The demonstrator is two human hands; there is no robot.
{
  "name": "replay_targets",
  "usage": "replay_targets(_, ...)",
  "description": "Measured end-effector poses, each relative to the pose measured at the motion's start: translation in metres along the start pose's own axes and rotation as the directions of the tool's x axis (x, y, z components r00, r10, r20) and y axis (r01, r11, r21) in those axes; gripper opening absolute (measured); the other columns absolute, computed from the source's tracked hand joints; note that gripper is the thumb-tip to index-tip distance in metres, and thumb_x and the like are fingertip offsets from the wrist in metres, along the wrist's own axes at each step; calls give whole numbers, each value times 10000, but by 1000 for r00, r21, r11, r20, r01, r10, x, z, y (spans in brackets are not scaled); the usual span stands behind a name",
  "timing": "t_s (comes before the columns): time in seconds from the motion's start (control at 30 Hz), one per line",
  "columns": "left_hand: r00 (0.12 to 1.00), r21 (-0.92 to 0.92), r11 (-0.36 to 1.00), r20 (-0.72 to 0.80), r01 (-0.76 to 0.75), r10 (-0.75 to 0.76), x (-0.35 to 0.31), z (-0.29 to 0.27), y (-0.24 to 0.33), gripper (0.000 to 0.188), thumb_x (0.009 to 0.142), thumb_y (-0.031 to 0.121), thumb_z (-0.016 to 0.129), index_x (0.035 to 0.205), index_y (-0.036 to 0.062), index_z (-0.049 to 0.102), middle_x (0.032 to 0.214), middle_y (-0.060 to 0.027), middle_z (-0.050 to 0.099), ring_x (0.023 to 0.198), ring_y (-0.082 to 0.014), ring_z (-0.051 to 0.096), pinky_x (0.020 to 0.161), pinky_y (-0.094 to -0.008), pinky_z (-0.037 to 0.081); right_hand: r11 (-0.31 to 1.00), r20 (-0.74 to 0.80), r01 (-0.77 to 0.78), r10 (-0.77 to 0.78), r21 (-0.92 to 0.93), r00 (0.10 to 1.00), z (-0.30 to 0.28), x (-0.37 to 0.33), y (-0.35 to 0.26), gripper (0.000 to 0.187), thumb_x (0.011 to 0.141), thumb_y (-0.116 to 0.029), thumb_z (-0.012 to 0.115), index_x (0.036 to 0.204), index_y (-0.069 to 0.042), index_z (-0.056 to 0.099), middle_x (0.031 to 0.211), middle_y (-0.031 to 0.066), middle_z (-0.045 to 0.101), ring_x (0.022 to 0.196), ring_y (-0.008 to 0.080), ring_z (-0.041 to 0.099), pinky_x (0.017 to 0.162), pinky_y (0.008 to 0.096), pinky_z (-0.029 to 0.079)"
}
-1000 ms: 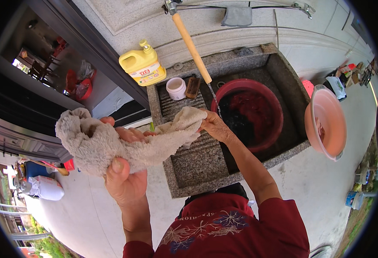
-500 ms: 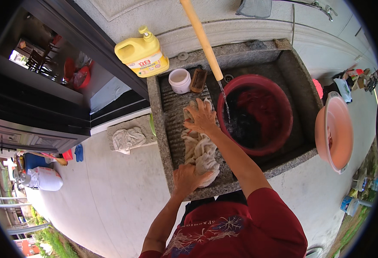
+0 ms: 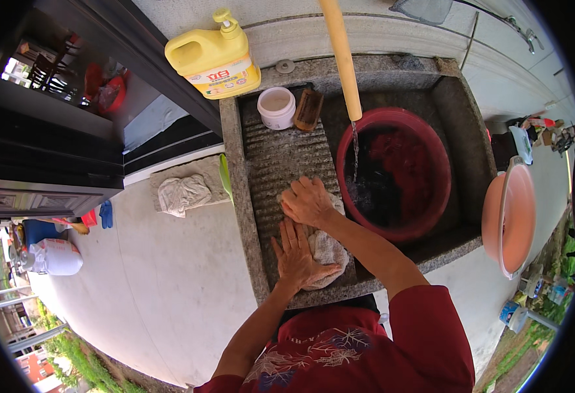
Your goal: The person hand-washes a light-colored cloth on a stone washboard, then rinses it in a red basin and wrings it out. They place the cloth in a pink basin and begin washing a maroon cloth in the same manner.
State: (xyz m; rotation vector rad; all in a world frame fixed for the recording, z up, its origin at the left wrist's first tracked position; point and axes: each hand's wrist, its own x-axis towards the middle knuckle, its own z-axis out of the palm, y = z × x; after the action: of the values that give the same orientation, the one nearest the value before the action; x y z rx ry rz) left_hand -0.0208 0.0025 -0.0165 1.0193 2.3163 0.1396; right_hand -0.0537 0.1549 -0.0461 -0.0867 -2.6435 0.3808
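Note:
A wet, pale cloth (image 3: 328, 255) lies bunched on the ribbed washboard slab (image 3: 281, 154) of a stone sink. My left hand (image 3: 294, 255) rests on its near left side, fingers stretched out and pressed down. Just beyond it, my right hand (image 3: 308, 202) has its fingers curled into the far end of the cloth, hiding part of it. To the right, a dark red basin (image 3: 441, 147) stands in the sink trough, holding dark water with something reddish in it. Water runs into it from a yellowish pipe (image 3: 341, 59).
A white tub (image 3: 277, 118) and a brown scrubbing brush (image 3: 308, 110) stand at the slab's far end. A yellow pump jug (image 3: 215, 62) is at the far left corner. Another pale cloth (image 3: 184, 194) lies on a ledge at left. A pink basin (image 3: 520, 216) leans right of the sink.
My right hand has drawn back toward me, and its spread fingers have curled. My left hand has shifted slightly forward and flattened. The cloth is bunched shorter, nearer me.

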Motion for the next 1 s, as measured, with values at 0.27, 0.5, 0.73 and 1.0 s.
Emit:
replay_targets(0.27, 992, -94, 994, -117, -61, 50, 6, 5, -4, 1477, 447, 857, 633, 1444, -31, 0, 1516, -216, -25, 1405, -379, -53, 1076, -627, 28, 968, 90, -204, 193, 146, 977, 26, 26, 26, 105, 765, -185, 637, 837, -164, 564, 750, 17, 439, 695, 204, 454, 568, 392, 366)
replay_targets(0.5, 1000, -17, 999, 10, -27, 27, 3, -7, 1, 1460, 467, 869, 602, 1444, -33, -1, 1512, -228, -35, 1404, -386, -36, 1056, -655, 33, 997, 38, -4, 1, 73, 999, 8, -3, 11, 151, 763, -222, 641, 686, -138, 543, 744, 36, 514, 711, 210, 506, 580, 393, 393)
replay_targets(0.73, 948, -403, 902, -318, -156, 22, 14, -10, -8, 1101, 710, 755, 531, 1465, 87, 87, 1471, -204, 98, 1372, -363, 96, 1053, -600, 117, 852, -68, -523, 522, 9, 850, 34, 55, 50, 196, 763, -270, 650, 678, -97, 612, 908, 86, 470, 939, 246, 460, 753, 426, 352)
replay_targets(1.0, 820, -337, 875, -562, -348, 110, 50, -9, -14, 294, 958, 342, 428, 981, 59, 504, 916, -126, 483, 872, -291, 449, 808, -448, 297, 678, 18, -448, 540, 583, 841, -36, -46, -17, 256, 821, -246, 551, 670, -43, 592, 698, 107, 573, 690, 280, 544, 650, 403, 440)
